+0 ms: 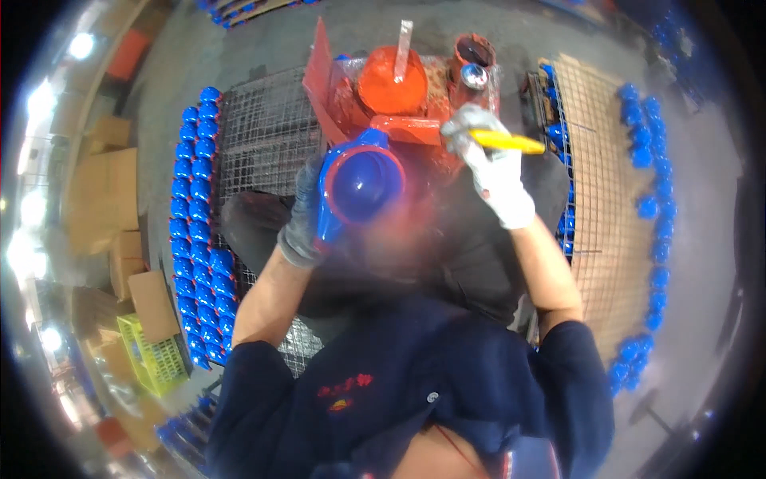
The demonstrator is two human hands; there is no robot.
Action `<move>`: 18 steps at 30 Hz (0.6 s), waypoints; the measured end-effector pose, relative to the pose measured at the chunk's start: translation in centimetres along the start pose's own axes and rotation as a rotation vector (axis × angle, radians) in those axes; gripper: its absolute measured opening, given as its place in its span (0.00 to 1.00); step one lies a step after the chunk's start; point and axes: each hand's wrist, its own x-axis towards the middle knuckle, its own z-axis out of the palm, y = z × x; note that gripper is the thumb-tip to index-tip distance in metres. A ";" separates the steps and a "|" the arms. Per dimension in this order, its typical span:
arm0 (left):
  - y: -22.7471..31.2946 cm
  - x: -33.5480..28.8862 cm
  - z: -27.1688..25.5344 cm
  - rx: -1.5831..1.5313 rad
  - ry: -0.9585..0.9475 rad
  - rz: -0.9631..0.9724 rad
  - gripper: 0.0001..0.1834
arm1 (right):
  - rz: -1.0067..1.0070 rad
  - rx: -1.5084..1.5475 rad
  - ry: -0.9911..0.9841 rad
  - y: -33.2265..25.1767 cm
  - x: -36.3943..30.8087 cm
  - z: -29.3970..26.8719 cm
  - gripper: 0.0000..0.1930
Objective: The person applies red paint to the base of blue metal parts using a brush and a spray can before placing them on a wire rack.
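Note:
My left hand (302, 219), in a grey glove, is closed round the left side of a glossy blue rounded shell (363, 185) with a red rim. The shell is held above my lap, its round opening facing up. My right hand (491, 164), in a white and grey glove, grips a yellow-handled tool (515, 142) whose handle points right. The tool's working end is hidden by the fingers. Just left of that hand lies a red-coated bar (407, 128). Beyond it stands a red paint container (387, 96) with a flat stick (404, 49) upright in it.
A red-smeared can (472, 49) with dark contents and a silver-topped can (474, 77) stand at the back right. An upright red board (319, 76) flanks the paint. Wire racks (267, 120) hold rows of blue shells (199, 207); more line the brown sheet (594, 184). Cartons (104, 195) stand left.

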 end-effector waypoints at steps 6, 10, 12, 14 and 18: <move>-2.5 2.1 0.8 -0.395 -0.078 0.028 0.35 | 0.064 0.324 0.215 7.3 -1.8 3.1 0.08; -1.5 3.1 1.8 -0.274 -0.018 0.087 0.39 | -0.079 0.045 0.249 5.0 -1.0 0.4 0.09; -1.2 3.1 0.6 -0.191 -0.069 0.095 0.42 | -0.281 -0.116 0.024 1.3 -0.2 -0.2 0.13; -0.5 3.3 -2.5 -0.113 -0.201 0.071 0.46 | -0.422 -0.272 -0.146 -0.7 0.5 0.2 0.14; -0.7 3.7 -2.1 0.037 0.091 0.119 0.43 | -0.504 -0.696 -0.239 -1.4 -0.2 -0.2 0.14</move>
